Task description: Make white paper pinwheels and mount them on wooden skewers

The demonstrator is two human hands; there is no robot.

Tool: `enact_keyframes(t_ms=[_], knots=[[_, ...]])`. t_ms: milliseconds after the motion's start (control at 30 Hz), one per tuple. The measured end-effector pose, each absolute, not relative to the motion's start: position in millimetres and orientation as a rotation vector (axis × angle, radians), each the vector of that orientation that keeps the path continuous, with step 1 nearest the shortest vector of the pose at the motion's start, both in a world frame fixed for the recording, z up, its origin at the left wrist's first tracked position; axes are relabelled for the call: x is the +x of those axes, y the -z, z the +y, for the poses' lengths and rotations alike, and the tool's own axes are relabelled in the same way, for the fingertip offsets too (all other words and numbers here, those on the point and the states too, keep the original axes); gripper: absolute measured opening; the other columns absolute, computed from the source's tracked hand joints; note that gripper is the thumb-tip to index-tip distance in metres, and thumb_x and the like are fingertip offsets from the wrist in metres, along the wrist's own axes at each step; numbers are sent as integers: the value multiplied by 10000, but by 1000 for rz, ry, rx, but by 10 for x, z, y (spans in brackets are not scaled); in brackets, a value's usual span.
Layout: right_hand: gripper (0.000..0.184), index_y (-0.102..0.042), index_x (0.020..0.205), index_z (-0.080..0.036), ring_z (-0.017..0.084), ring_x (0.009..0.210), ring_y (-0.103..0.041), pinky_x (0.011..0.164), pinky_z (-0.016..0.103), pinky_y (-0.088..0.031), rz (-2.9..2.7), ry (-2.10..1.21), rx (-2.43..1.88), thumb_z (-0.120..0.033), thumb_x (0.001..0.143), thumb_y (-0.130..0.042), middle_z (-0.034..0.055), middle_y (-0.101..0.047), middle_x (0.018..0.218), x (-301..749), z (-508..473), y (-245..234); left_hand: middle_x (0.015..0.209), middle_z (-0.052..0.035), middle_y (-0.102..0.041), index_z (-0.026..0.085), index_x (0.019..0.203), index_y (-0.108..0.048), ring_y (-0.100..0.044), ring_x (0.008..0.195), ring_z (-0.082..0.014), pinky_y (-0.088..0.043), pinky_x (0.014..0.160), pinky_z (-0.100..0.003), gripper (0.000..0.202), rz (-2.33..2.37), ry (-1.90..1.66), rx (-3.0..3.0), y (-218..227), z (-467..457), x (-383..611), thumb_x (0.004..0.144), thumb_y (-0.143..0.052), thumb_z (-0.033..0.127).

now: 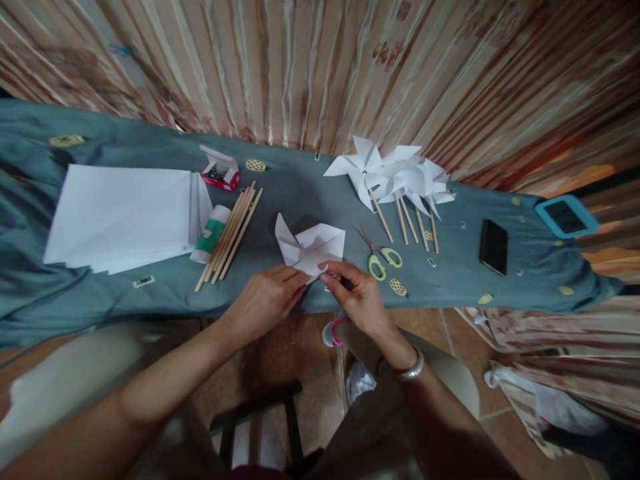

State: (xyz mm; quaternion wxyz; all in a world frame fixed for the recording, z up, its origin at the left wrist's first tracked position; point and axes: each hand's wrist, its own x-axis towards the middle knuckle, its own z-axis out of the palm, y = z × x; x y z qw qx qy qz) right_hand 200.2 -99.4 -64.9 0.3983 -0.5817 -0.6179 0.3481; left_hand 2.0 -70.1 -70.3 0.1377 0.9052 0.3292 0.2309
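Observation:
A folded sheet of white paper (320,243) lies near the table's front edge, with one pointed flap standing up at its left. My left hand (270,293) grips its near edge, fingers pressed together on the paper. My right hand (357,293) pinches a near corner of the same paper between thumb and forefinger. To the right of the paper lie scissors (377,257) with light green handles, their blades pointing away. Several finished white paper pinwheels (365,172) on wooden sticks rest at the back, right of the middle.
On the left are a stack of white paper (123,213), a green-and-white glue stick (211,233), several wooden sticks (234,233) and an open red box (220,172). A black phone (493,247) and a blue-framed device (567,217) lie at right. Curtains (280,73) hang behind the table.

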Motion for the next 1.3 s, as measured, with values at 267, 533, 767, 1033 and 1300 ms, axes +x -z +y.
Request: enact_keyframes(t_ms=[267, 533, 767, 1033, 1300], knots=[[163, -767, 820, -208, 156, 649, -611, 612, 279, -491, -1284, -1058, -1510, -343, 734, -734, 29, -733, 752, 1935, -882, 698, 896, -80, -728, 125, 1003, -674, -692, 793, -200, -557, 718, -301, 185, 1000, -635, 2496, 696, -677, 15, 947, -510, 190], [158, -737, 719, -201, 144, 618, -581, 608, 269, -474, -1281, -1092, -1487, -359, 722, -732, 9, -695, 660, 1944, -827, 624, 941, -61, -720, 160, 999, -662, -679, 866, -195, -545, 783, -300, 157, 988, -599, 2438, 672, -683, 18, 933, -547, 245], [186, -706, 747, -201, 155, 644, -595, 617, 275, -490, -1373, -1012, -1481, -386, 765, -702, 16, -687, 693, 1955, -830, 663, 924, -70, -710, 160, 985, -659, -671, 856, -203, -548, 763, -310, 138, 985, -563, 2468, 687, -690, 19, 911, -546, 186], [155, -744, 860, -214, 177, 738, -646, 717, 297, -516, -1544, -822, -1532, -315, 852, -627, 30, -726, 805, 1925, -798, 640, 1021, -61, -706, 196, 1328, -504, -684, 898, -180, -564, 797, -311, 391, 969, -650, 2430, 726, -721, 10, 944, -463, 140], [165, -718, 1006, -211, 200, 816, -668, 782, 316, -532, -1706, -618, -1610, -230, 857, -649, 42, -742, 870, 1860, -860, 611, 1025, -97, -699, 144, 1106, -627, -668, 930, -198, -573, 829, -336, 224, 926, -720, 2454, 757, -727, 16, 947, -470, 158]])
